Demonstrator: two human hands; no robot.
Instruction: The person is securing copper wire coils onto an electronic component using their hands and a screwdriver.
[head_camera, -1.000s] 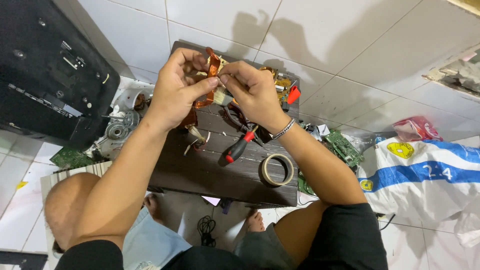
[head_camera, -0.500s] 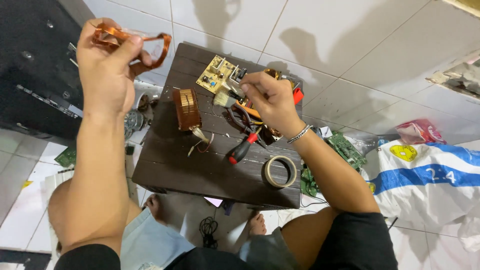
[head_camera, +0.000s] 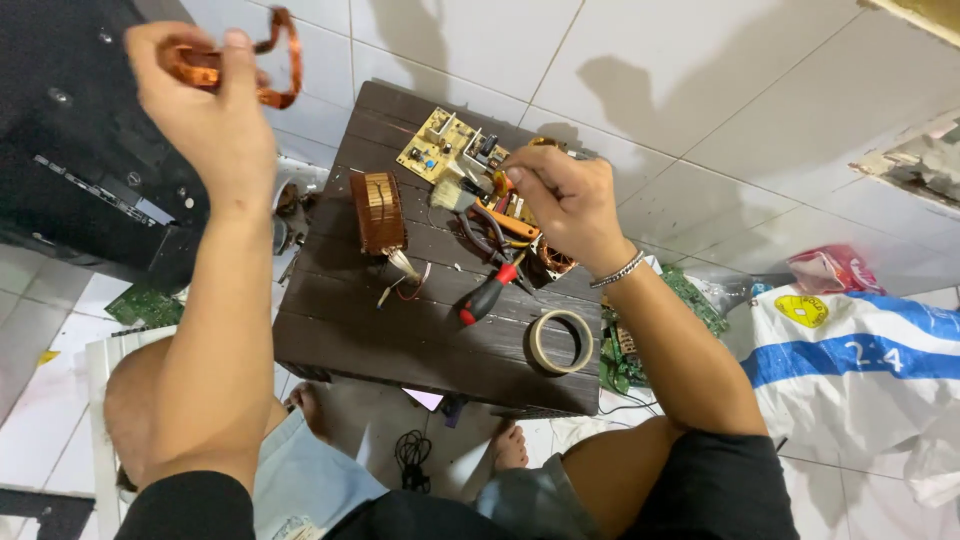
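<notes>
My left hand (head_camera: 205, 105) is raised at the upper left, gripping a loop of copper wire coil (head_camera: 275, 70) over the black device. My right hand (head_camera: 560, 200) rests on the small dark wooden table (head_camera: 400, 330), closed on something small that I cannot make out, close to the orange-handled pliers (head_camera: 500, 225). A copper-wound transformer (head_camera: 378, 212) lies on the table left of centre. A yellow circuit board (head_camera: 445, 145) sits at the table's far edge. A red-and-black screwdriver (head_camera: 485, 295) and a roll of tape (head_camera: 560, 340) lie nearer me.
A large black device (head_camera: 70, 130) stands at the left on the white tiled floor. Green circuit boards (head_camera: 145, 305) and loose parts lie around the table. A white and blue sack (head_camera: 860, 350) and a red packet (head_camera: 835, 268) lie at the right. My knees are under the table's near edge.
My left hand pulled the copper coil away from the table and lifted it up to the left. My right hand stayed at the table's far side by the pliers.
</notes>
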